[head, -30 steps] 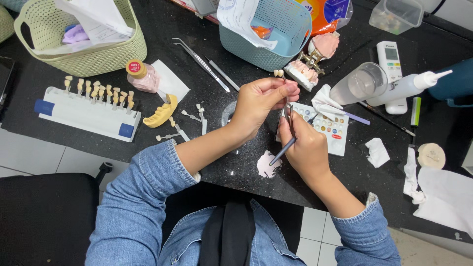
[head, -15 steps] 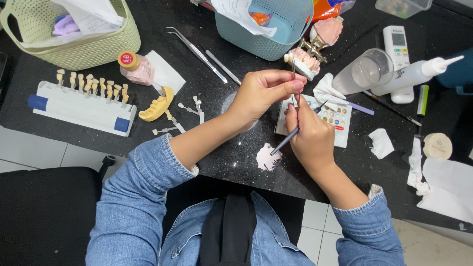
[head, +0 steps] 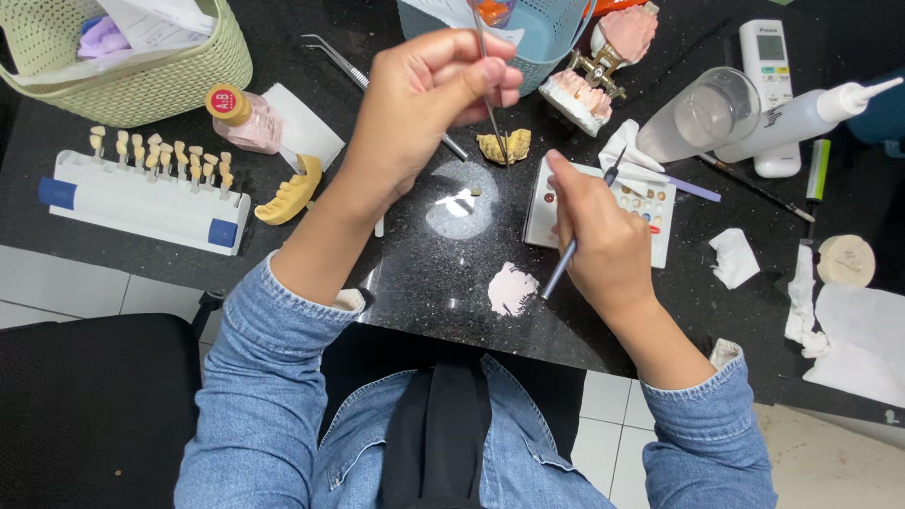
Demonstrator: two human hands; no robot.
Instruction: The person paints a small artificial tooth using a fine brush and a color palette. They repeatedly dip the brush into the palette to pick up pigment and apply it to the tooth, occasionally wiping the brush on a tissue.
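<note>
Two hands [head: 528,170], probe [head: 487,85] left, brush [head: 577,243] right

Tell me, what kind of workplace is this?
Most likely a dental workshop bench where false teeth are made. A rack of sample teeth lies on the black worktop, a pink jaw model stands at the back, and the right hand holds a fine brush over a small colour palette.

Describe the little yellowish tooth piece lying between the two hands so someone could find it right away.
Start at the black countertop, then find the white palette of small colour dots by the right hand. Just left of its top corner, below the blue basket, lies the tooth piece. It is tan and lumpy, smaller than the pink-gummed jaw model nearby.
</note>
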